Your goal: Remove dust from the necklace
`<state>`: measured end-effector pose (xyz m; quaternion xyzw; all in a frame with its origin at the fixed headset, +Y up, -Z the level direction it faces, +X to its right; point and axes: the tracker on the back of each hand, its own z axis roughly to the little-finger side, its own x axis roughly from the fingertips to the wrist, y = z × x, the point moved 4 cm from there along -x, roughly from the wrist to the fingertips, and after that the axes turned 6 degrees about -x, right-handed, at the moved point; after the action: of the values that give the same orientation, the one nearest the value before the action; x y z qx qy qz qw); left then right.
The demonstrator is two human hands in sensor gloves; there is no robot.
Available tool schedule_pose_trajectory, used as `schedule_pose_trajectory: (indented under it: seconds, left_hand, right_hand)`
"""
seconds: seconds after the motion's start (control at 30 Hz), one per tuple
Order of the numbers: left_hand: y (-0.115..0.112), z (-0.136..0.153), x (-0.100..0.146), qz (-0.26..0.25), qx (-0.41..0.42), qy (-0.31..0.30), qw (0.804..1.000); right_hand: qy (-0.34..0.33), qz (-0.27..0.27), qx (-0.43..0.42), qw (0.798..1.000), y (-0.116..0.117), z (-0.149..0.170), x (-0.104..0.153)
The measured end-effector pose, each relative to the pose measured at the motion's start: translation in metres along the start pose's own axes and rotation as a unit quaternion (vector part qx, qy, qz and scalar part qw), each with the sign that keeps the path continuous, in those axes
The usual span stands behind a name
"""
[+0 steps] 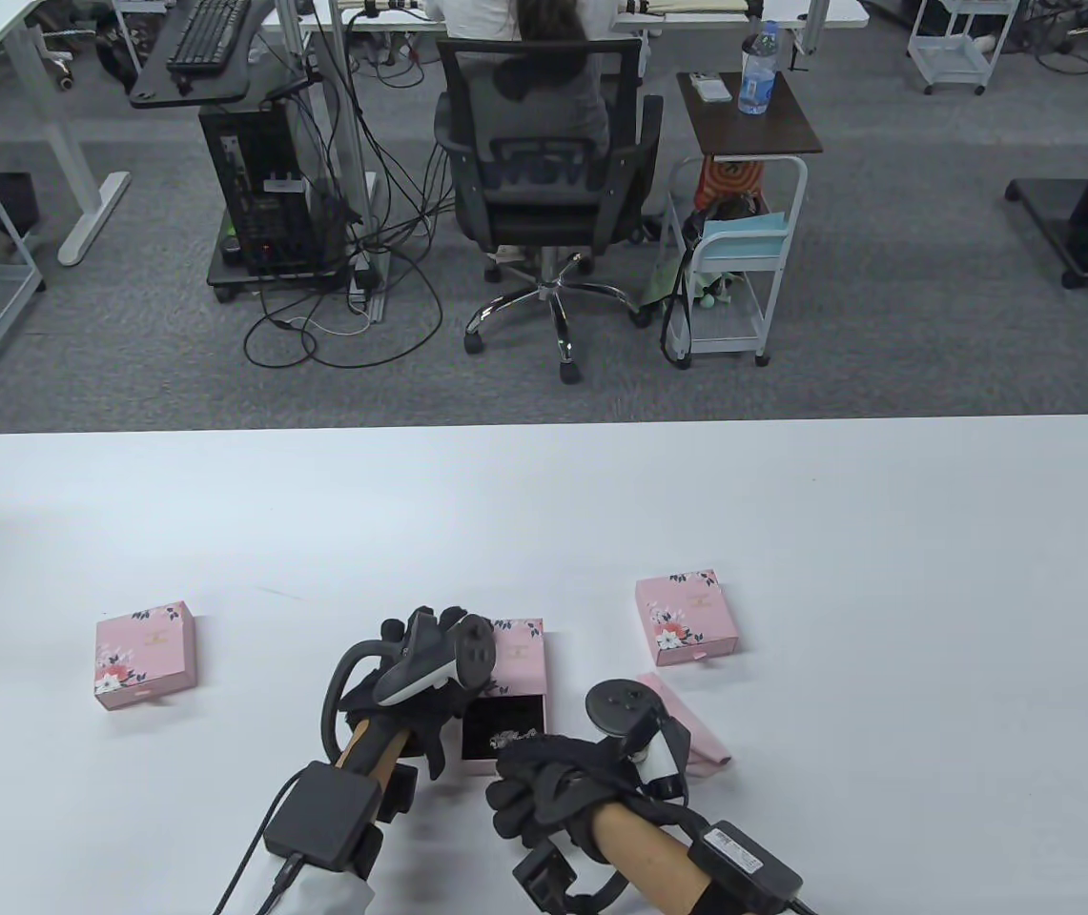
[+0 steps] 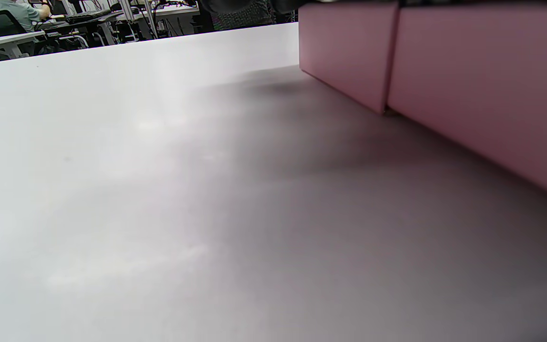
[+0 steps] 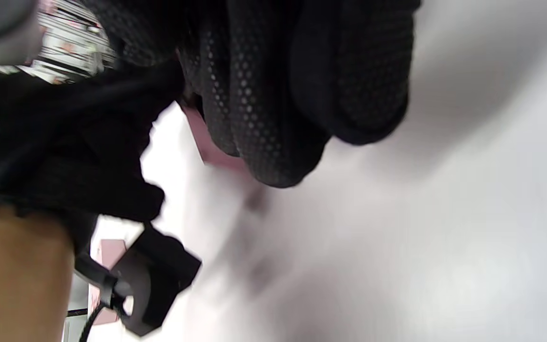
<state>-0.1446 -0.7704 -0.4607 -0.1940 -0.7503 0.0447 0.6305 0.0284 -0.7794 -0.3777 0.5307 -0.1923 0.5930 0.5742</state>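
Observation:
A pink flowered box point(image 1: 517, 658) lies near the table's front middle, its black drawer point(image 1: 505, 713) pulled out toward me. A silvery necklace point(image 1: 508, 737) lies in the drawer. My left hand point(image 1: 415, 681) grips the box's left side; the left wrist view shows only the box's pink wall point(image 2: 444, 71). My right hand point(image 1: 544, 777) lies at the drawer's near edge, fingers point(image 3: 273, 95) curled downward close to the table. Whether they hold anything is hidden. A pink cloth point(image 1: 706, 743) lies on the table just right of my right hand.
Two more closed pink boxes lie on the white table point(image 1: 791, 515): one at the left point(image 1: 143, 656), one at the right point(image 1: 688, 618). Beyond the table's far edge stand an office chair point(image 1: 544, 181) and a small cart point(image 1: 739, 238).

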Motion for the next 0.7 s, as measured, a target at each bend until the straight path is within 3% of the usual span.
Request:
schedule_pose_trajectory:
  seconds: [0.1, 0.4, 0.5, 0.63, 0.7]
  left_hand:
    - [0.0, 0.0, 0.0, 0.0, 0.0, 0.0, 1.0]
    - [0.001, -0.001, 0.0, -0.002, -0.011, 0.0, 1.0]
    - [0.002, -0.001, 0.0, -0.004, -0.018, 0.0, 1.0]
    - [0.002, -0.001, 0.0, -0.004, -0.021, 0.0, 1.0]
    - [0.003, -0.002, 0.0, -0.005, -0.03, -0.001, 1.0]
  right_hand:
    - [-0.088, 0.059, 0.072, 0.992, -0.023, -0.022, 0.005]
    - [-0.143, 0.189, 0.244, 0.94, -0.07, -0.053, 0.023]
    - [-0.152, 0.246, 0.333, 0.898, -0.089, -0.064, 0.028]
    - [-0.172, 0.306, 0.453, 0.819, -0.102, -0.074, 0.034]
    - [-0.162, 0.313, 0.485, 0.8, -0.104, -0.071, 0.034]
